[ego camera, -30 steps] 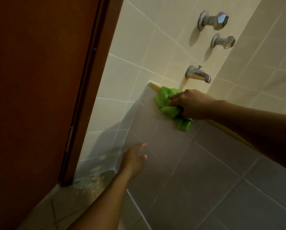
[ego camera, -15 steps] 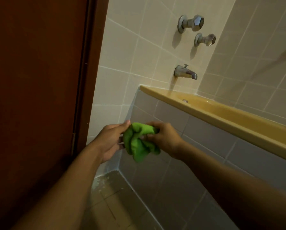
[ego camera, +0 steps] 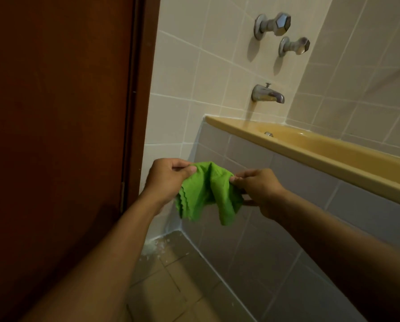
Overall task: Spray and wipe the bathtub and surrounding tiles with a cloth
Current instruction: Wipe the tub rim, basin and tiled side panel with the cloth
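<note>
home bathroom: mustard bathtub (ego camera: pixel 329 156), tiled walls (ego camera: pixel 194 73), chrome taps (ego camera: pixel 272 25).

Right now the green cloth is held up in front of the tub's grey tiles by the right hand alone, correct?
Not alone: the head view shows the left hand and the right hand both pinching the green cloth, held up in front of the tub's grey tiles.

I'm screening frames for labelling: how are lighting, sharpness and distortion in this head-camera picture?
Head view: dim, warm light, with the door in deep shade. Head view: the tap handles cast soft shadows on the wall tiles and show glints. Head view: wide-angle bending slants the bathtub rim; the green cloth, left hand and right hand look fairly sharp.
</note>
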`<act>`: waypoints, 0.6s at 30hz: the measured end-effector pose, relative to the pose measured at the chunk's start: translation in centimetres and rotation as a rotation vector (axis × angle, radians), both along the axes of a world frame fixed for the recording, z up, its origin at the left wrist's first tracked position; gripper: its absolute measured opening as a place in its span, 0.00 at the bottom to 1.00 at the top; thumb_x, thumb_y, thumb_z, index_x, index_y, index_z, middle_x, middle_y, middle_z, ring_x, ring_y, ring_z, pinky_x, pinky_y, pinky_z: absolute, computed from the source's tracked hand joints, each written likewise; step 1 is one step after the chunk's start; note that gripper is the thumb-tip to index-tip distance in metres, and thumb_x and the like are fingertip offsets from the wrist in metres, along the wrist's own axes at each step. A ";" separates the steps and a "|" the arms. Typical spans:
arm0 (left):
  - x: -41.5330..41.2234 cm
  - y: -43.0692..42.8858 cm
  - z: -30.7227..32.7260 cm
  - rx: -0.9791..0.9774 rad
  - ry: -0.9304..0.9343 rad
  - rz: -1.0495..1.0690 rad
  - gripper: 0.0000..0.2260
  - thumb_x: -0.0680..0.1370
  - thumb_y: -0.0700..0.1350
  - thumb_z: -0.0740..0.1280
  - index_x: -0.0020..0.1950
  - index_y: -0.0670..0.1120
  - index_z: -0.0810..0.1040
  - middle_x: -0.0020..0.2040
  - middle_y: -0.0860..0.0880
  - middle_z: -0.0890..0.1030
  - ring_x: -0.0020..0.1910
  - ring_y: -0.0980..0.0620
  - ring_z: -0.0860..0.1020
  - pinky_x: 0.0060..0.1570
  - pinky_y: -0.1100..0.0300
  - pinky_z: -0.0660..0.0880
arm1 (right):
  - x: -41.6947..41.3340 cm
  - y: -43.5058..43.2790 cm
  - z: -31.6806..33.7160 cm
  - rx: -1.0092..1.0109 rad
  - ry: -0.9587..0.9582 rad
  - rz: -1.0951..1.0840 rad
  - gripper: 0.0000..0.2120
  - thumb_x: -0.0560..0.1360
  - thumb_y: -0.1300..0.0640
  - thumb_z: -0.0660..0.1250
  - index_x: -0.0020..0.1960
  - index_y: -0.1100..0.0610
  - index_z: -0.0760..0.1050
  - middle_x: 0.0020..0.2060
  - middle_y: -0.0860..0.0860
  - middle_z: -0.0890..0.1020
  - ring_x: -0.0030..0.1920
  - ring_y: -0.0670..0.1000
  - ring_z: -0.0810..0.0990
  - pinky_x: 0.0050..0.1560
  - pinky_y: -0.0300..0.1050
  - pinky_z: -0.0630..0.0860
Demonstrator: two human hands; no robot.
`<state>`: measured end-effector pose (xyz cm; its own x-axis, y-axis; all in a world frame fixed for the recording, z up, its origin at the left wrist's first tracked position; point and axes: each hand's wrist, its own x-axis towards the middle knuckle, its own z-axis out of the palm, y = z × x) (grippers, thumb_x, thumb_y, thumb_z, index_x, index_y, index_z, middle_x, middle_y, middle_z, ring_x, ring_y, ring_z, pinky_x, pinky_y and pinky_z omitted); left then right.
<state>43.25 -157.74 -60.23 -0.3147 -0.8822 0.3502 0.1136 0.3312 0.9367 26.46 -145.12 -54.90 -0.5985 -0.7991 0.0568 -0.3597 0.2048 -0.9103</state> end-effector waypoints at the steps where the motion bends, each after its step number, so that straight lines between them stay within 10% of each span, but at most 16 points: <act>1: 0.3 -0.4 0.1 -0.046 -0.038 0.064 0.05 0.76 0.42 0.76 0.44 0.52 0.85 0.41 0.55 0.86 0.43 0.58 0.83 0.48 0.63 0.79 | 0.1 0.1 0.0 -0.015 0.058 0.003 0.04 0.78 0.60 0.72 0.48 0.60 0.84 0.42 0.58 0.84 0.43 0.55 0.81 0.43 0.51 0.81; 8: 1.7 0.4 -1.7 -0.240 -0.407 0.277 0.02 0.75 0.47 0.77 0.45 0.54 0.85 0.47 0.49 0.82 0.48 0.49 0.81 0.45 0.60 0.73 | 1.5 0.0 -2.2 -0.121 0.046 0.004 0.07 0.79 0.56 0.71 0.45 0.59 0.84 0.37 0.56 0.83 0.38 0.52 0.80 0.40 0.49 0.79; 13: 1.8 5.1 -3.5 0.228 -0.140 -0.457 0.25 0.73 0.64 0.74 0.55 0.43 0.82 0.49 0.43 0.86 0.49 0.45 0.85 0.50 0.51 0.81 | 2.6 0.3 -3.4 -0.088 -0.208 0.012 0.08 0.78 0.61 0.71 0.50 0.66 0.83 0.39 0.62 0.85 0.34 0.54 0.83 0.36 0.47 0.82; 18: 1.7 6.2 -5.4 0.030 -0.159 -0.350 0.16 0.72 0.47 0.78 0.58 0.49 0.82 0.53 0.51 0.86 0.53 0.55 0.84 0.49 0.60 0.81 | 1.6 1.1 -3.0 -0.100 -0.338 -0.052 0.05 0.77 0.64 0.72 0.45 0.66 0.82 0.34 0.58 0.84 0.31 0.54 0.83 0.29 0.43 0.80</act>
<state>44.92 -151.57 -65.64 -0.6471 -0.7208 0.2483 0.0672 0.2704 0.9604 28.08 -144.03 -57.89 -0.6362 -0.7679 -0.0751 -0.0265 0.1190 -0.9925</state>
